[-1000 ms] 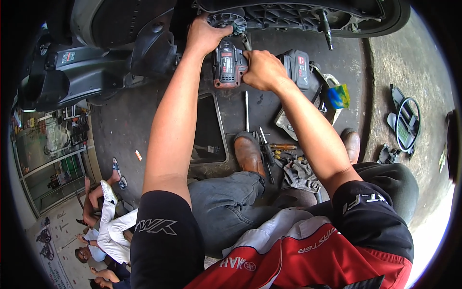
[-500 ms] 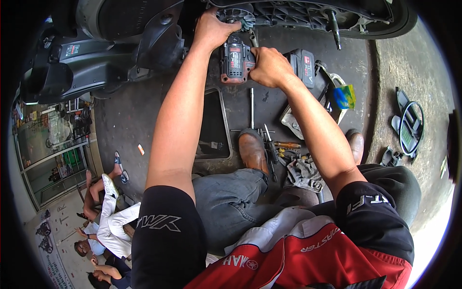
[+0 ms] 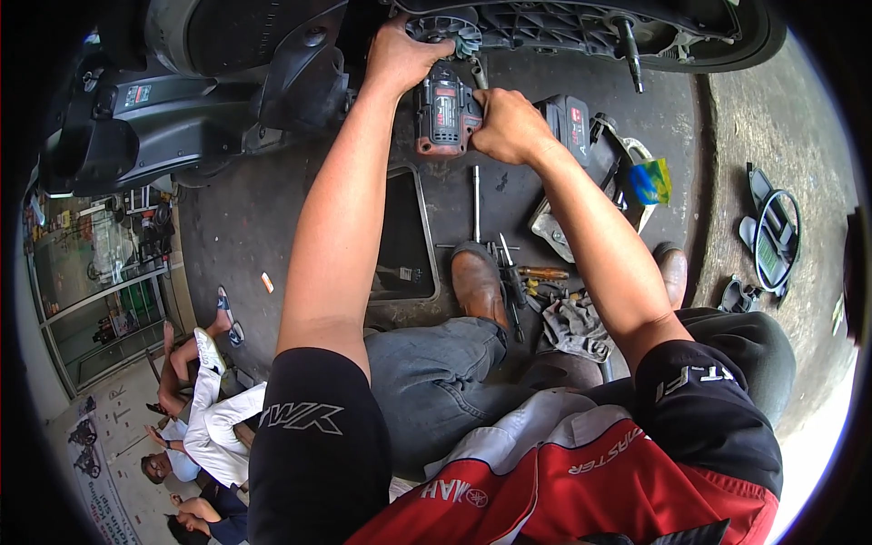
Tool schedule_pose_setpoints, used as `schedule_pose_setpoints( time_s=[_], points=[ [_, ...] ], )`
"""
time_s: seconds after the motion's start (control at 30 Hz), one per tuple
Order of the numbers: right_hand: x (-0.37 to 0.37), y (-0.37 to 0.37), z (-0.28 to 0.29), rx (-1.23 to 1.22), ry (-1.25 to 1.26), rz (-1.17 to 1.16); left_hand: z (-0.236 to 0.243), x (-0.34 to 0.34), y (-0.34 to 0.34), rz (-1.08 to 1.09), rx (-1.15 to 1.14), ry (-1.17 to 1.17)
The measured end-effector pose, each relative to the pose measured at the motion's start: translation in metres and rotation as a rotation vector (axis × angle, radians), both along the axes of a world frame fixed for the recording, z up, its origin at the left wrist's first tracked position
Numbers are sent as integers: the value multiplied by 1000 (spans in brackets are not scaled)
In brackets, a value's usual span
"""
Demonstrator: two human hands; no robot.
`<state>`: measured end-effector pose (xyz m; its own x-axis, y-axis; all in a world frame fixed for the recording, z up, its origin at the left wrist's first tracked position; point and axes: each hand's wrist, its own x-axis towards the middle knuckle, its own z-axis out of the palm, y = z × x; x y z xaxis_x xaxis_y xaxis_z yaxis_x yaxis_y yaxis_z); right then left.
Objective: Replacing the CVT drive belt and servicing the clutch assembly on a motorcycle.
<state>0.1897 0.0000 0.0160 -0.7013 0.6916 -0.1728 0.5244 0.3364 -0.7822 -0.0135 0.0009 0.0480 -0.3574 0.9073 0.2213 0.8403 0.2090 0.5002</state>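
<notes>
At the top centre a black-and-red cordless impact wrench (image 3: 442,113) points at the scooter's engine casing (image 3: 554,25). My right hand (image 3: 511,127) is closed around its grip, with the dark battery (image 3: 568,125) showing beyond the knuckles. My left hand (image 3: 402,59) curls round the edge of a finned metal pulley (image 3: 466,36) on the casing; its thumb lies by the wrench's nose. Those fingertips are partly hidden behind the pulley, and the exact contact at the nut cannot be made out. Farther right, a bare metal shaft (image 3: 629,50) sticks out of the casing.
Below the wrench lie a T-handle wrench (image 3: 475,204), an orange-handled screwdriver (image 3: 543,272) and a grey rag (image 3: 574,329). A black tray (image 3: 377,291) holds a brush (image 3: 400,273). At right are a blue-yellow packet (image 3: 649,182) and a round-framed part (image 3: 775,243). People (image 3: 204,436) sit at left.
The impact wrench's body and battery have turned very slightly. Both hands keep their places and their hold.
</notes>
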Motion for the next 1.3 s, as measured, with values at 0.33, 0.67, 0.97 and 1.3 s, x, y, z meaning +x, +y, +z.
schedule_pose_setpoints(
  time_s=[0.33, 0.67, 0.97, 1.3],
  points=[
    [-1, 3, -5, 1, 15, -2, 8, 8, 3, 46, -3, 1],
    [0, 3, -4, 37, 16, 1, 11, 10, 4, 73, -69, -13],
    [-3, 1, -10, 34, 30, -41, 5, 4, 6, 53, -3, -2],
    [0, 3, -3, 9, -36, 22, 11, 8, 4, 75, -92, -22]
  ],
)
